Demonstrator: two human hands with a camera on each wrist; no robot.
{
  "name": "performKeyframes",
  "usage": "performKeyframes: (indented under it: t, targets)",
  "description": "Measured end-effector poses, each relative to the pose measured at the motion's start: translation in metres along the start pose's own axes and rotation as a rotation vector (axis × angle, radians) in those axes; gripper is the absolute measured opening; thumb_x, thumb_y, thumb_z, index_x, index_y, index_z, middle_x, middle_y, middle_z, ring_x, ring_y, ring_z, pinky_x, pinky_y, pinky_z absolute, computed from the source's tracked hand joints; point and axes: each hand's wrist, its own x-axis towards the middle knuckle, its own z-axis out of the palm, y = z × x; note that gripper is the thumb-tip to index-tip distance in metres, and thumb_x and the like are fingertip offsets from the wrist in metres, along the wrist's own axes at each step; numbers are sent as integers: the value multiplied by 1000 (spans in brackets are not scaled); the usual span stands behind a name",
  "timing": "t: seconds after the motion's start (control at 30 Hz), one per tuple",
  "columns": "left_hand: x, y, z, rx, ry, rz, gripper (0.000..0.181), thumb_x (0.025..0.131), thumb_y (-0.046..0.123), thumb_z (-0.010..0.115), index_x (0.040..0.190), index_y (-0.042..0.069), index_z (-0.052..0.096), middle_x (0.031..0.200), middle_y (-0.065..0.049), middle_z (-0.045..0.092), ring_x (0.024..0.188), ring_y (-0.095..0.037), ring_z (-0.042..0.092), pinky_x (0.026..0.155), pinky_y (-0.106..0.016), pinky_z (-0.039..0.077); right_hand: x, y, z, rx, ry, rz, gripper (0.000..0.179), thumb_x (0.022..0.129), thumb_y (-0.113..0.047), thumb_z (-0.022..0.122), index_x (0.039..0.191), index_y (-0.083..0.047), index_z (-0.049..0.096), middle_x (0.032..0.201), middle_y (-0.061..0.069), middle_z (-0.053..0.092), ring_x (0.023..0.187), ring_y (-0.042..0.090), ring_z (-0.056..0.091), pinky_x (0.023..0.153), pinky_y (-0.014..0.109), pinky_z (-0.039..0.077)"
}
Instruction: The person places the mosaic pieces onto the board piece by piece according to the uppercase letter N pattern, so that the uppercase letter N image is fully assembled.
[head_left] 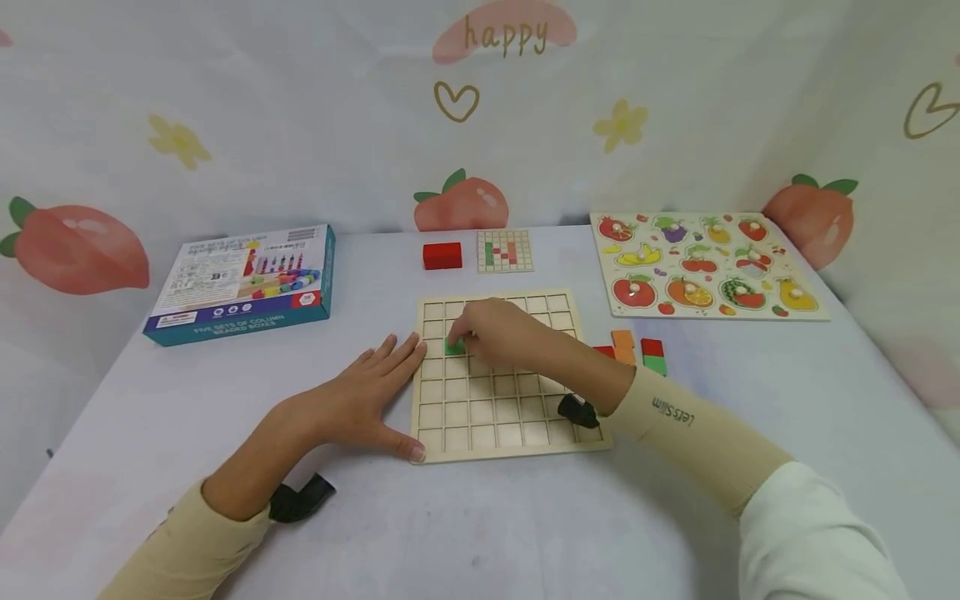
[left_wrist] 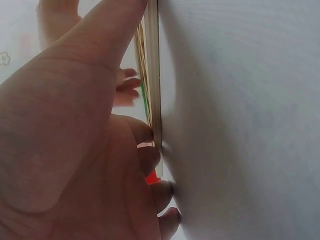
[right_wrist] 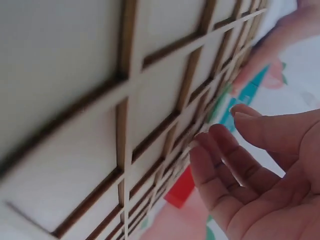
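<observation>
A wooden grid board (head_left: 441,438) lies in front of me on the white cloth. A green tile (head_left: 454,346) sits in a cell of its upper left part. Over that tile is my right hand (head_left: 504,333), its bent fingertips right at it in the head view. From the right wrist, the fingers (right_wrist: 212,170) look loosely bent, with a gap to the thumb and nothing held between them. My left hand (head_left: 358,403) is spread beside the board, thumb and fingertips against its left edge. In the left wrist view the fingers (left_wrist: 149,159) line that edge.
Behind the board are a red block (head_left: 442,256) and a small pattern card (head_left: 505,252). Orange tiles (head_left: 622,339) and a red-and-green pair (head_left: 653,357) lie right of it, partly behind my forearm. A fruit puzzle (head_left: 705,267) and a bead-toy box (head_left: 243,283) flank the back.
</observation>
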Motion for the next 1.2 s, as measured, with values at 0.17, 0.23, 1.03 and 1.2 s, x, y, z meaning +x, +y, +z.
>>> performKeyframes:
  t: [0.17,0.23,1.03,1.2]
  targets:
    - [2,1,4,-1,7,18,134,65,82,70,162,13,8,168,-7,0,152,-37,-7,119,-58,7,-39,14,-9,57,73,-26,24,95,1,62,112,-7,77,110,4,72,98,19,63,89,33,52]
    - [2,1,4,8,4,15,135,65,83,69,162,13,7,168,-7,-1,152,-36,-7,119,-57,7,-57,22,-16,80,93,-13,21,94,0,65,110,-7,77,108,5,72,92,19,63,84,34,54]
    - [0,-1,2,18,2,-1,135,65,82,70,162,12,7,168,-8,0,151,-38,-7,119,-58,6,-156,75,-10,78,39,190,15,83,-11,84,92,-12,71,77,-8,59,75,13,54,65,27,50]
    - [0,0,2,18,5,3,135,65,82,70,162,12,7,168,-8,0,151,-38,-6,119,-58,5,-156,74,-9,67,26,205,19,82,-11,84,91,-13,68,75,-7,57,73,13,54,65,27,50]
